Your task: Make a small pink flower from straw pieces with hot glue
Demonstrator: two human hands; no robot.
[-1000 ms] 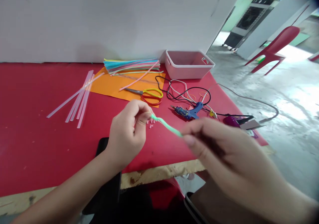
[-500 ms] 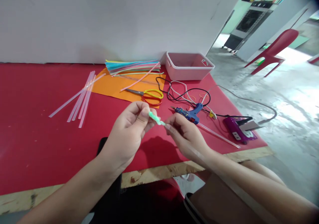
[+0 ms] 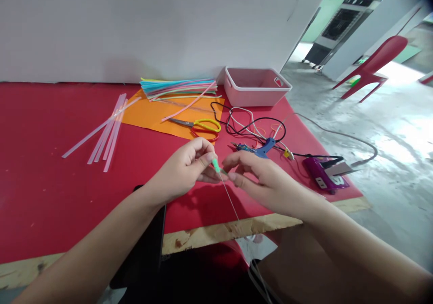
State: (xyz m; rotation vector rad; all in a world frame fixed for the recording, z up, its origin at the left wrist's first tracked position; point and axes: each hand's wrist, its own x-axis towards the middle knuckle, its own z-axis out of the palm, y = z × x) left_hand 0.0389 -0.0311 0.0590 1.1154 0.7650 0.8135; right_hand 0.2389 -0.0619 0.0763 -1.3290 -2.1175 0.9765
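Between the thumb and fingers of my left hand (image 3: 189, 166) is a short light-green fuzzy coil, which looks like a wound pipe cleaner (image 3: 216, 165). From its lower end a thin pale strand (image 3: 230, 199) runs down past the table edge toward my lap. My right hand (image 3: 259, 175) is just right of the coil, fingers curved and parted, with the thumb tip close to the coil's lower end. Whether that thumb touches it is hard to make out. Behind my hands lie yellow-and-red-handled scissors (image 3: 206, 126) and a blue glue gun (image 3: 265, 149), partly hidden by my right hand.
A pipe cleaner bundle (image 3: 179, 89) rests on orange paper (image 3: 145, 119). Translucent glue sticks (image 3: 110, 130) lie left. A pink basket (image 3: 257, 97) stands at the back. Tangled cables (image 3: 250, 126) lead to a purple power strip (image 3: 323, 175). A dark phone-like object (image 3: 144, 245) is under my left forearm.
The green coil has turned from slanting to more upright. My right fingers have spread from their pinch at its end, and the thin strand now hangs downward instead of across my right forearm.
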